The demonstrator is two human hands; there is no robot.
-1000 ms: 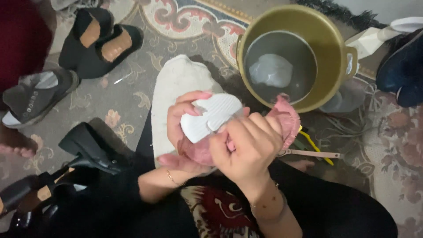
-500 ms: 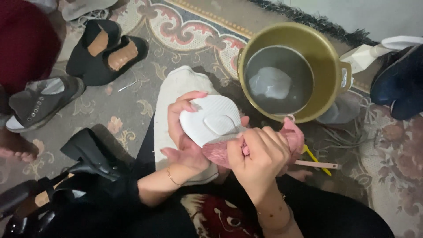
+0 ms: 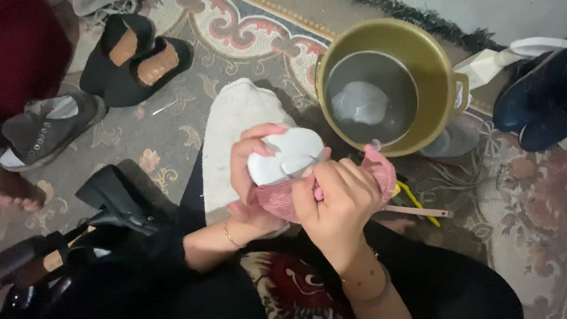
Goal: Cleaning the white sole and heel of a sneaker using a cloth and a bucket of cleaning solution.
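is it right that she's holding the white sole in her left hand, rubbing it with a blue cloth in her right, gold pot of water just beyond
Not quite: the cloth is pink, not blue, as the head view shows. The left hand does hold the white sole, the right hand grips the cloth, and the gold pot sits just beyond.

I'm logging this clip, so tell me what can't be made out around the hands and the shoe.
Head view only:
- White shoe sole: its upper is hidden by the left hand, the right hand and the pink cloth.
- Gold pot: a pale shape lies underwater, too blurred to identify.
- Black heeled shoe: partly lost in dark clothing.
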